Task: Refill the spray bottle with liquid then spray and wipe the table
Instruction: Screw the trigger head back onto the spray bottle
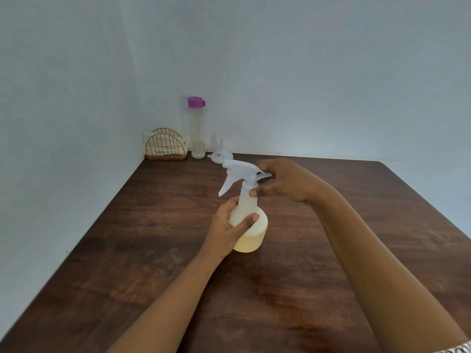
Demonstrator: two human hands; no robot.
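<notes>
A translucent white spray bottle (251, 229) stands upright near the middle of the dark wooden table (153, 250), with pale yellow liquid in its lower part. My left hand (229, 226) grips the bottle's shoulder from the left. My right hand (283, 182) pinches the collar of the white trigger head (240, 173) on the bottle's neck, fingers curled round it. A tall clear bottle (197, 128) with a purple cap stands at the back, with a little liquid at its bottom. Beside it, a white funnel (221, 155) lies mouth down.
A gold wire holder (165, 146) with pale cloths or napkins stands in the back left corner. Light blue walls border the table on the left and at the back. The table's right edge runs diagonally at far right.
</notes>
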